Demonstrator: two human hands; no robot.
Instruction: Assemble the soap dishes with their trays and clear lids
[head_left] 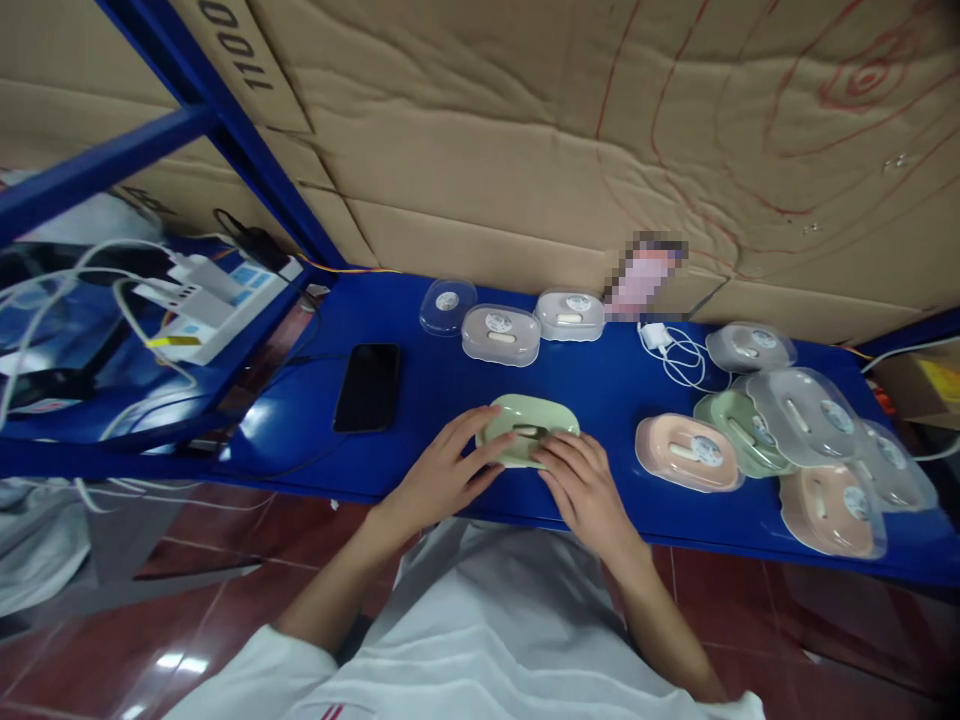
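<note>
A light green oval plastic box (pixel 517 408) lies on the blue table in front of me, with a dark slot and a pale piece at its middle. My left hand (pixel 469 455) grips its left end, thumb reaching over the top towards the slot. From the right, my right hand (pixel 577 475) holds the other end, its bent fingers lying over the edge near the slot. The fingertips partly cover the box. Behind it stand two greyish boxes with clear lids, one (pixel 501 345) nearer and one (pixel 570 322) farther right. A loose clear lid (pixel 448 305) lies beside them.
Several lidded boxes, including a peach one (pixel 686 455) and a stacked grey one (pixel 802 420), crowd the right side. A black phone (pixel 367 388) lies left. A white charger cable (pixel 682 360) lies at the back. Power strips (pixel 225 310) sit on the left shelf, below cardboard (pixel 480 130).
</note>
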